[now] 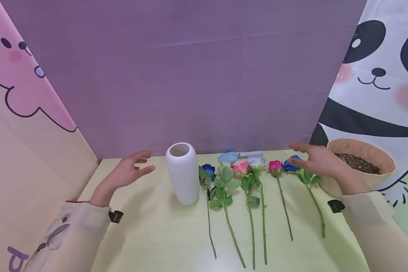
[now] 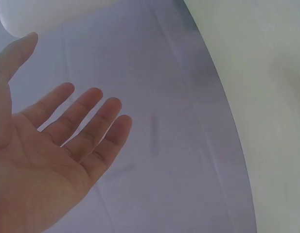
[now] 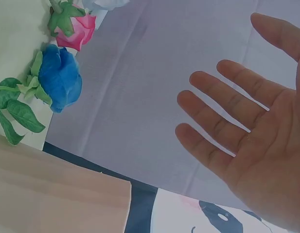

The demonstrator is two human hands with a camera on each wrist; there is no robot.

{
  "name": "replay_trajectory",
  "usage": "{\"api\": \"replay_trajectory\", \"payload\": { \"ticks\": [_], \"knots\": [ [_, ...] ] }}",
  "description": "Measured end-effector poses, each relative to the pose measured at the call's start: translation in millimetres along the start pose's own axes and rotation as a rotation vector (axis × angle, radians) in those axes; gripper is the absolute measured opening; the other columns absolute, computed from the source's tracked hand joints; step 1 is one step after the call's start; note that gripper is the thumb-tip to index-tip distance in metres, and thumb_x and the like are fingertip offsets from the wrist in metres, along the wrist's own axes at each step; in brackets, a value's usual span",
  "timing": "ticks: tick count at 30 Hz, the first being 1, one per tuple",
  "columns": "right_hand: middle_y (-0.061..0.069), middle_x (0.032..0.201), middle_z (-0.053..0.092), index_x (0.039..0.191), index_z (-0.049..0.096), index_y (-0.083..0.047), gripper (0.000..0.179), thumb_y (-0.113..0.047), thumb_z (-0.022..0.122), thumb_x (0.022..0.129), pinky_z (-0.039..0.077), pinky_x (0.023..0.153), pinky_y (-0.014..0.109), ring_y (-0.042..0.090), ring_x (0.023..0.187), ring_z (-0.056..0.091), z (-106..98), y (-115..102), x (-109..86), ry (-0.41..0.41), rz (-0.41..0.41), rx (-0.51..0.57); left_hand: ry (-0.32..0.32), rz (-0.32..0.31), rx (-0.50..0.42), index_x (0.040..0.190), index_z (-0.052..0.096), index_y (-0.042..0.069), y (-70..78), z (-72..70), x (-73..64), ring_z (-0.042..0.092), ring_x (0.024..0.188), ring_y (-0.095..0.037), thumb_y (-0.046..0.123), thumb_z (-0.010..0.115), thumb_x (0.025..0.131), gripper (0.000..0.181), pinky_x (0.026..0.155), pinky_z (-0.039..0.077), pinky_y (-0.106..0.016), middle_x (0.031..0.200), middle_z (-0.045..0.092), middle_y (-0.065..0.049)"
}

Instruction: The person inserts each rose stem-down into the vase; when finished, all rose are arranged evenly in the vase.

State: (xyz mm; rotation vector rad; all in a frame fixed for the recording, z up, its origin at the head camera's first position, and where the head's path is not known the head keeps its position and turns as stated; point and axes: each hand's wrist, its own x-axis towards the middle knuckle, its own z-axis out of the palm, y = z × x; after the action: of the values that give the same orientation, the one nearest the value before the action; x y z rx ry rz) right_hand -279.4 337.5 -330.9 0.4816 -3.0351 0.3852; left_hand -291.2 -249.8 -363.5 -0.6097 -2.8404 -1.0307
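Note:
My left hand [image 1: 127, 172] hovers left of a white vase [image 1: 183, 175], apart from it, with nothing in its grasp. In the left wrist view its fingers [image 2: 86, 121] are spread and slightly bent. My right hand [image 1: 317, 160] hangs above a blue rose [image 1: 292, 164] at the right, fingers extended and holding nothing. The vase stands upright. Right of it several stemmed roses lie in a row: a dark blue rose [image 1: 209, 170], a pale rose [image 1: 226, 172], a pink rose [image 1: 240, 167], a whitish rose [image 1: 257, 162] and a magenta rose [image 1: 275, 167].
A blue hand trowel [image 1: 228, 157] lies behind the flower heads near the purple backdrop [image 1: 204, 83]. At the right edge stands a tan pot [image 1: 360, 151] of dark soil, partly behind my right forearm. Printed cloths hang on both sides of the pale table [image 1: 156, 241].

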Motion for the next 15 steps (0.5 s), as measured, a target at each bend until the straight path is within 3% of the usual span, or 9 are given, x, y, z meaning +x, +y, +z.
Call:
{"api": "replay_trajectory", "payload": {
  "ticks": [8, 15],
  "knots": [
    [0.026, 0.14, 0.056, 0.146, 0.046, -0.005, 0.064, -0.047, 0.057, 0.099, 0.048, 0.096, 0.066, 0.046, 0.124, 0.057, 2.0, -0.5, -2.1, -0.004, -0.004, 0.03, -0.002, -0.02, -0.091, 0.148, 0.046, 0.02, 4.6, 6.4, 2.3, 0.055, 0.133, -0.032, 0.046, 0.069, 0.092, 0.066, 0.105, 0.052, -0.049, 0.15, 0.051, -0.006],
    [0.024, 0.132, 0.062, 0.142, 0.051, -0.003, 0.056, -0.04, 0.059, 0.1, 0.055, 0.089, 0.057, 0.041, 0.112, 0.065, 3.9, -1.4, -5.2, -0.004, -0.01, 0.091, -0.003, -0.019, -0.146, 0.148, 0.046, 0.024, 11.2, 11.1, 3.4, 0.054, 0.135, -0.032, 0.049, 0.069, 0.091, 0.065, 0.101, 0.054, -0.05, 0.15, 0.051, -0.005]
  ]
}}
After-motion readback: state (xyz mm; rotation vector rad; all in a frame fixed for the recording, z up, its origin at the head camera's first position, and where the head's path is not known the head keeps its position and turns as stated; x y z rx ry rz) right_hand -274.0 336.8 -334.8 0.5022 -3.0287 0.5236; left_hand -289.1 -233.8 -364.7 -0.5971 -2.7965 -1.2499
